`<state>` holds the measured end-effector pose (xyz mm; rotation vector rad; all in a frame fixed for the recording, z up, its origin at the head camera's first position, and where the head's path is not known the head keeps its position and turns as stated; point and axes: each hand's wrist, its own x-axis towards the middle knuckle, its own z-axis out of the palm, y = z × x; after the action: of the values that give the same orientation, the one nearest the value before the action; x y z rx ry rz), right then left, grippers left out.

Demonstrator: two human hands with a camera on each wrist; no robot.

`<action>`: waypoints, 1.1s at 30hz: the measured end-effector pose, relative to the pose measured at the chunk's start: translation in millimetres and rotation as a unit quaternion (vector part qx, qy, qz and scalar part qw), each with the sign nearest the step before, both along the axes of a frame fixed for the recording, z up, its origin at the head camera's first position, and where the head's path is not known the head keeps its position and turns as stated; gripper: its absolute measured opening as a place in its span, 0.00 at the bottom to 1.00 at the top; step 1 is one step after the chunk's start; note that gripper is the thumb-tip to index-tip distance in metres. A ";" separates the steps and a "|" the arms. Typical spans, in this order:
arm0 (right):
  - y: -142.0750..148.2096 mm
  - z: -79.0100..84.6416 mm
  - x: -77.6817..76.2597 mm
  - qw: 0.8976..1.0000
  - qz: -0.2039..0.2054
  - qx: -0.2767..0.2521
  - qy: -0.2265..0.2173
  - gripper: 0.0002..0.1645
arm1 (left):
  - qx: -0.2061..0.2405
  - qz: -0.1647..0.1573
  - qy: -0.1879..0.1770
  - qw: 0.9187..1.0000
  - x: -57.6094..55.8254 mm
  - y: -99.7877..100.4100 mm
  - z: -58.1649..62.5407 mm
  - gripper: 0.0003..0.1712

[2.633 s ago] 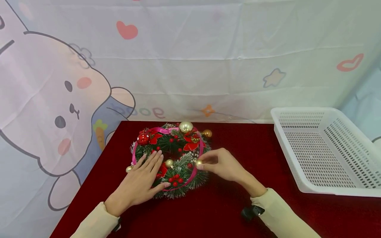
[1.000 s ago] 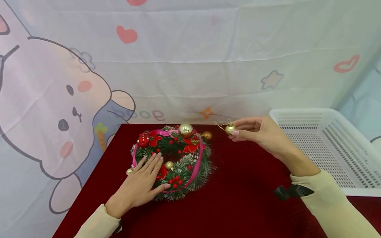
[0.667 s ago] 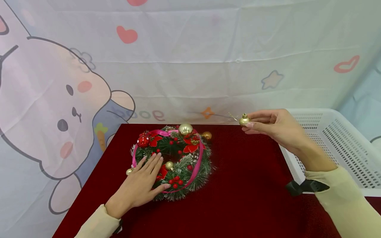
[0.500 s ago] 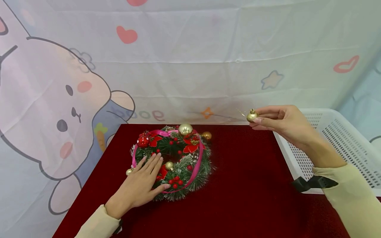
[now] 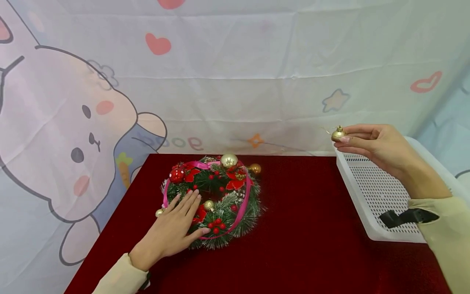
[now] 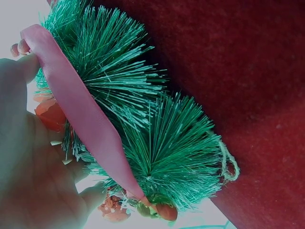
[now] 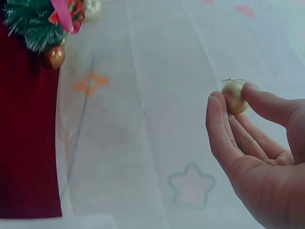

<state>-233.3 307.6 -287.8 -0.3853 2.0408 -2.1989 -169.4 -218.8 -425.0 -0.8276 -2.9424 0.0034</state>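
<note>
A green Christmas wreath (image 5: 235, 222) lies on the red cloth, wound with pink ribbon (image 5: 242, 210) and dressed with red flowers, berries and baubles. My left hand (image 5: 172, 226) rests on its left front part with fingers stretched out, near a small gold bauble (image 5: 209, 205). In the head view my right hand (image 5: 389, 151) pinches another small gold bauble (image 5: 338, 134) between thumb and fingertips, cap upward, a thin gold string trailing from it. That bauble (image 7: 235, 97) also shows in the right wrist view. The held bauble is in the air by the basket's back left corner.
A white plastic basket (image 5: 354, 196) stands on the right of the red-covered table (image 5: 301, 228), partly hidden by my right arm. A printed cloth backdrop (image 5: 235, 81) hangs behind. Larger gold (image 5: 229, 160), orange-gold (image 5: 255, 168) and red (image 5: 176, 175) baubles sit on the wreath's far side.
My right hand has lifted the small gold bauble off the wreath's right side and carried it right and up, over to the basket. The left hand has stayed on the wreath.
</note>
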 end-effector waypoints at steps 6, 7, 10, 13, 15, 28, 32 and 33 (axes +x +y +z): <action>23.4 -5.4 -11.4 1.000 -0.010 -0.011 -0.014 0.18 | -0.006 0.001 0.010 1.000 -1.1 -0.9 -0.3 0.54; 27.2 -6.0 -12.9 1.000 -0.014 -0.013 -0.018 0.18 | -0.006 0.001 0.012 1.000 -1.1 -1.0 -0.4 0.54; 38.8 -8.8 -17.0 0.999 -0.017 -0.025 -0.028 0.19 | -0.007 0.001 0.014 1.000 -1.1 -1.3 -1.0 0.54; 50.2 -13.0 -19.8 0.998 -0.015 -0.041 -0.038 0.20 | -0.006 0.001 0.012 1.000 -0.8 -1.6 -1.9 0.55; 57.5 -15.9 -21.5 0.998 -0.015 -0.044 -0.041 0.20 | -0.005 0.001 0.011 1.000 -0.5 -1.7 -2.3 0.54; 101.1 -34.5 -27.6 0.997 -0.021 -0.042 -0.055 0.21 | -0.002 0.003 0.009 1.000 -0.2 -1.2 -1.7 0.54; 109.9 -40.6 -28.0 0.997 -0.028 -0.026 -0.064 0.21 | -0.006 0.003 0.007 1.000 0.4 -1.3 -1.6 0.54; 111.6 -41.9 -28.3 0.997 -0.031 -0.023 -0.066 0.22 | -0.008 0.002 0.008 1.000 0.6 -1.3 -1.6 0.54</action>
<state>-261.6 419.1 -329.7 -0.1789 1.9615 -2.2446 -168.8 -220.2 -426.6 -0.8194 -2.9334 0.0327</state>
